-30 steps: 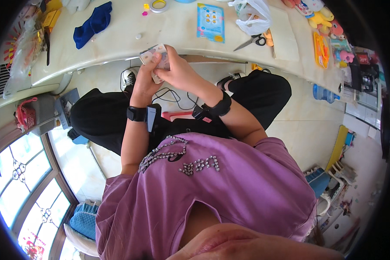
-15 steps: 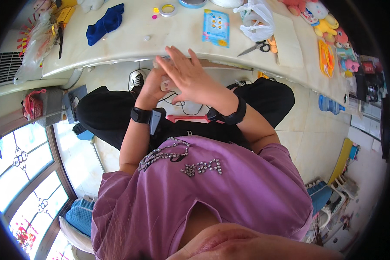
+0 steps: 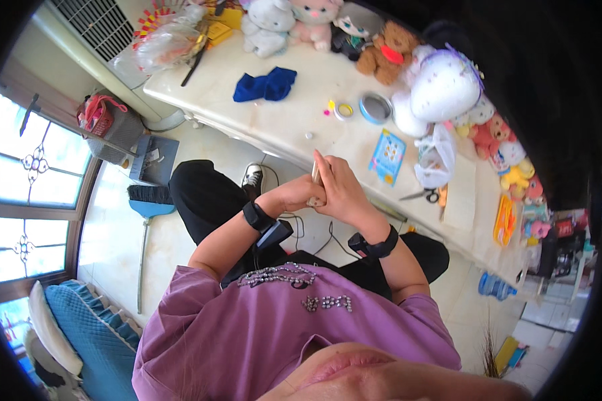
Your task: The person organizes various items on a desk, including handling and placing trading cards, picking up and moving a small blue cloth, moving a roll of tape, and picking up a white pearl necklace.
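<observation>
Both my hands meet in front of the table's near edge, over my lap. My left hand (image 3: 291, 194) is closed, its fingers curled around something mostly hidden. My right hand (image 3: 343, 192) presses against it from the right, with one finger pointing up and the others folded in. A narrow pale edge (image 3: 315, 172) shows between the hands; its kind cannot be made out. Nearest on the table (image 3: 247, 127) are a small white piece (image 3: 308, 135) and a light-blue printed card or packet (image 3: 387, 158).
A dark blue fabric bow (image 3: 265, 85), tape roll (image 3: 343, 111), round tin (image 3: 376, 108), plastic bag (image 3: 436, 159) and scissors (image 3: 431, 195) lie on the table. Plush toys (image 3: 388, 53) line its back. A broom (image 3: 147, 200) and dustpan (image 3: 155, 159) are at left.
My right hand's spread fingers have folded in against my left hand. The view has turned, so the table now slants and more plush toys show.
</observation>
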Available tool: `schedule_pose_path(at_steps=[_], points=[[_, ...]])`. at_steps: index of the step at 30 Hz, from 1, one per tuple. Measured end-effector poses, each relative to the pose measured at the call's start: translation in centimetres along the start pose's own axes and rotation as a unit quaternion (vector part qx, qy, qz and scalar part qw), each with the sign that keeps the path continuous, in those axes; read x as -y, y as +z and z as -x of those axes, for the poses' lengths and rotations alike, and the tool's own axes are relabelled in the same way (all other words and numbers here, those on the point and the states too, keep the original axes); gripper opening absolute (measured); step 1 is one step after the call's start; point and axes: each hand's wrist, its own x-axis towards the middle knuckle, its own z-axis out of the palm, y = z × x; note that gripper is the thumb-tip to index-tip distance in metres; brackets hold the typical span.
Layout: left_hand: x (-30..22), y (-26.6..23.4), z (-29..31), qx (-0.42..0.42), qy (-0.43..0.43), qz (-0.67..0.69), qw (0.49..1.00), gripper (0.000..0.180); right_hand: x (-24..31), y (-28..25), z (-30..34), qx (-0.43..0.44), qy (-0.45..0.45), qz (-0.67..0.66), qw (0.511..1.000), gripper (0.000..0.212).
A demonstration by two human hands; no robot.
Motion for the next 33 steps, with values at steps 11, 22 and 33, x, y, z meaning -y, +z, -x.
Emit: schedule_pose_path(at_steps=[11, 22, 33], points=[[-11.0, -6.1, 2.6, 0.125, 0.047, -0.192, 0.972, 0.032, -1.9, -4.9, -11.8, 0.195, 0.213, -0.252, 0.924, 0.023], [-13.3, -15.2, 0.4, -0.047, 0.259, 0.036, 0.964, 0.024, -9.3, 1.1, -29.7, 0.072, 0.171, -0.197, 0.963, 0.024], [-16.5, -19.1, 3.9, -0.312, 0.310, 0.190, 0.878, 0.029, -16.5, 17.5, -51.3, -0.131, 0.451, -0.544, 0.696, 0.022]])
